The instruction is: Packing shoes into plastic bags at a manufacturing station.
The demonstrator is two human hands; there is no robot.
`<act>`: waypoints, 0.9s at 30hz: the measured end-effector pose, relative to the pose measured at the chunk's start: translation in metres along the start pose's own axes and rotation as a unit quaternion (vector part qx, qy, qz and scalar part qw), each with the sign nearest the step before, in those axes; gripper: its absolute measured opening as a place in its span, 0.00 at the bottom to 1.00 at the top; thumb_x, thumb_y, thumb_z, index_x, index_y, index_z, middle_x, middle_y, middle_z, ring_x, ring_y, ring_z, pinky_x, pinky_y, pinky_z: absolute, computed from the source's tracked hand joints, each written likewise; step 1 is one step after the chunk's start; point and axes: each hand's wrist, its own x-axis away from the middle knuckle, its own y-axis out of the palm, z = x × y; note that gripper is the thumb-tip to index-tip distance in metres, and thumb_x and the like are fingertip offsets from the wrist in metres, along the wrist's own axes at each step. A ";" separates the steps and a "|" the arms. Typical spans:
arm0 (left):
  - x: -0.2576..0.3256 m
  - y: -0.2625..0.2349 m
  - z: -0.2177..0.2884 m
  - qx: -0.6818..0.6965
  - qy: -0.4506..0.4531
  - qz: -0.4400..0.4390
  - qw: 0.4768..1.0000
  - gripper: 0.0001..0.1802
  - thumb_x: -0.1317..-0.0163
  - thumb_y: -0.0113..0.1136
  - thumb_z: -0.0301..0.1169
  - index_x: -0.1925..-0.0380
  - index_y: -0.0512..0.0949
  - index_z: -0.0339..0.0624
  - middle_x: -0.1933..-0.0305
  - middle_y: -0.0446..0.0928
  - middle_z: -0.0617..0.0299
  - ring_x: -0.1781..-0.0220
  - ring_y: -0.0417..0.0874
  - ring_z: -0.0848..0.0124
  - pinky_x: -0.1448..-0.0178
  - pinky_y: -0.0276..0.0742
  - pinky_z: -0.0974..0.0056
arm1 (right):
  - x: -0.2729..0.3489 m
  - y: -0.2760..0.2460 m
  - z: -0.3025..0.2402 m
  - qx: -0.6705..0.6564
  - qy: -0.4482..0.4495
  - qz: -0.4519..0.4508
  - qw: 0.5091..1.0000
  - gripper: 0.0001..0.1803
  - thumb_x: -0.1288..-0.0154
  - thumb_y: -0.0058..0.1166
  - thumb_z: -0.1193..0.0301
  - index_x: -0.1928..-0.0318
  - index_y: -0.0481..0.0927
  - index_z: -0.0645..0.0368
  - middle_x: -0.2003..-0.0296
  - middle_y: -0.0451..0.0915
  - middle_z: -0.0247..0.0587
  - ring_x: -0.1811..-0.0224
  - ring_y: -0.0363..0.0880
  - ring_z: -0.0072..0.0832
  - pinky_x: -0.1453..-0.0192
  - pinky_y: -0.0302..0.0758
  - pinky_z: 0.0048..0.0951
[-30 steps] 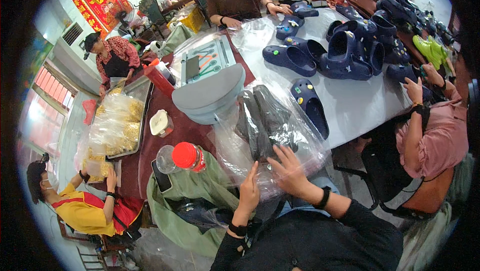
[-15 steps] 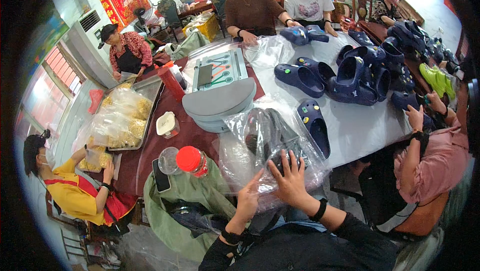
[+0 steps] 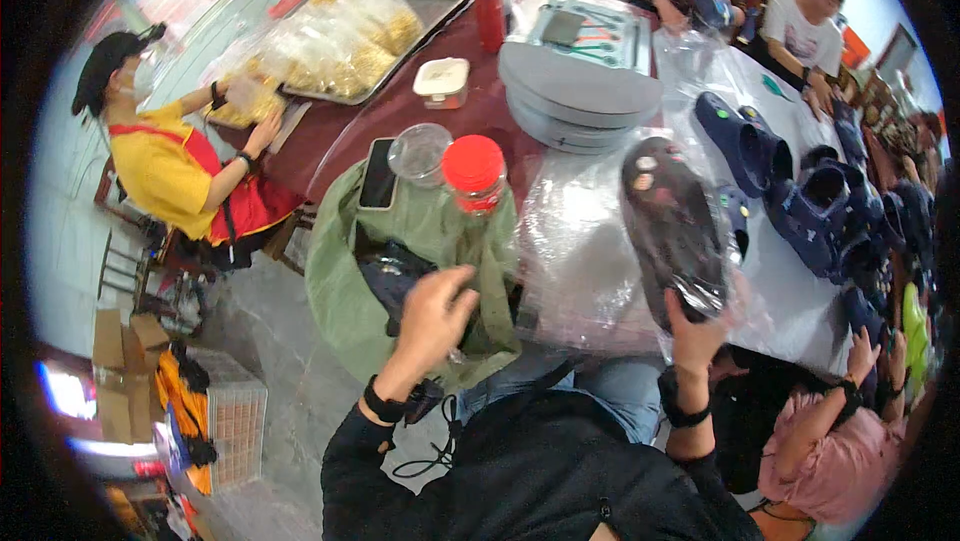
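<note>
My right hand (image 3: 698, 333) grips the near end of a dark clog (image 3: 675, 221) inside a clear plastic bag, thumb on top. Small round charms show at the clog's far end. The fingers underneath are hidden by the bag. Over the mouth of an open green sack (image 3: 340, 311) is my left hand (image 3: 437, 313), slightly blurred, fingers loosely apart and nothing seen in them. Beside it in the sack lies a dark, shiny item (image 3: 395, 269), perhaps another clog. Between my hands, a spread of clear plastic bags (image 3: 575, 241) covers the table edge.
Navy clogs (image 3: 815, 211) are piled on the white-covered table at right. A red-lidded jar (image 3: 474, 173), a clear tub (image 3: 420, 153) and a phone (image 3: 378, 175) sit by the sack; grey lidded containers (image 3: 580, 91) stand beyond. Co-workers sit left, right and across.
My view has swung left. My left hand has left the bagged clog and moved over the green sack. My right hand now grips the bagged clog by its near end, no longer lying flat on it.
</note>
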 end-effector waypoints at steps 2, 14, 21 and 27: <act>0.018 -0.015 -0.042 -0.171 -0.080 0.098 0.977 0.24 0.40 0.57 0.37 0.43 0.71 0.44 0.39 0.67 0.48 0.38 0.67 0.51 0.36 0.62 0.52 | 0.000 -0.018 -0.033 -0.081 0.047 0.037 0.995 0.48 0.59 0.72 0.69 0.37 0.59 0.66 0.41 0.65 0.47 0.38 0.61 0.37 0.32 0.52 0.36; 0.078 0.009 -0.199 -0.242 -0.407 0.009 0.881 0.33 0.45 0.60 0.45 0.39 0.66 0.50 0.59 0.80 0.50 0.57 0.81 0.53 0.55 0.76 0.54 | 0.071 0.060 -0.111 -0.445 -0.066 -0.354 0.820 0.49 0.64 0.75 0.60 0.42 0.62 0.64 0.44 0.65 0.46 0.43 0.66 0.36 0.40 0.66 0.39; 0.090 -0.046 -0.188 -0.099 -0.281 0.500 0.813 0.08 0.35 0.47 0.28 0.61 0.73 0.35 0.63 0.77 0.50 0.61 0.77 0.56 0.54 0.71 0.59 | 0.095 0.148 -0.140 -0.254 -0.380 -0.345 0.820 0.37 0.62 0.62 0.71 0.44 0.68 0.47 0.40 0.62 0.57 0.38 0.61 0.53 0.40 0.61 0.51; 0.124 -0.060 -0.192 0.014 -0.267 0.622 0.737 0.09 0.29 0.37 0.29 0.57 0.65 0.34 0.57 0.67 0.53 0.55 0.69 0.64 0.46 0.63 0.63 | 0.126 0.184 -0.154 -0.167 -0.486 -0.343 0.786 0.32 0.52 0.56 0.70 0.43 0.67 0.40 0.37 0.59 0.55 0.35 0.59 0.47 0.37 0.58 0.53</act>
